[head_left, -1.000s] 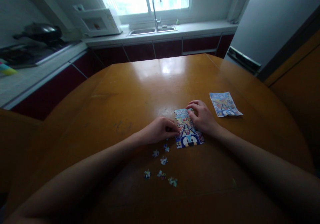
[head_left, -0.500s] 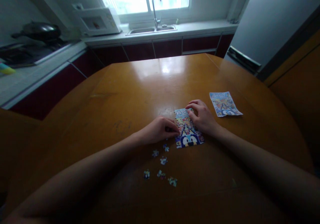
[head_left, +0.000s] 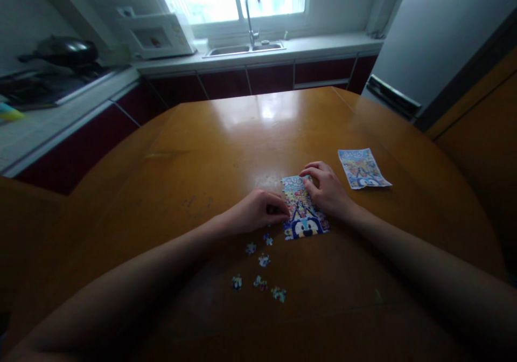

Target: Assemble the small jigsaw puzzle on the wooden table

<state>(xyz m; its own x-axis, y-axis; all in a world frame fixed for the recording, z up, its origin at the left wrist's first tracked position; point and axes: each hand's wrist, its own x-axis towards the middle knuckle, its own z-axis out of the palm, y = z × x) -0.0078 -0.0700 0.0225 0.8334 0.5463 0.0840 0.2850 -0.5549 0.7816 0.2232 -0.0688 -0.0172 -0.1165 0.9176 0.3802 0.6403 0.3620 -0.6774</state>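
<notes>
A partly joined jigsaw puzzle (head_left: 306, 225) lies flat on the wooden table, with a blue cartoon dog's face along its near edge. At its left edge is my left hand (head_left: 259, 210), thumb and fingers pinched together; whatever is between the fingertips is hidden. My right hand (head_left: 326, 188) rests over the puzzle's upper right side, fingers gently bent and thumb apart, covering part of the picture. Several loose puzzle pieces lie nearer to me, among them one piece (head_left: 264, 260) below my left hand and another piece (head_left: 278, 294) closest to me.
A creased picture sheet (head_left: 363, 168) with the same design lies to the right of the puzzle. The round-edged wooden table (head_left: 194, 141) fills the foreground. Beyond it are a counter with a sink (head_left: 230, 50), a microwave (head_left: 157, 36), a stove with a pan (head_left: 67, 51), and a fridge (head_left: 440, 39).
</notes>
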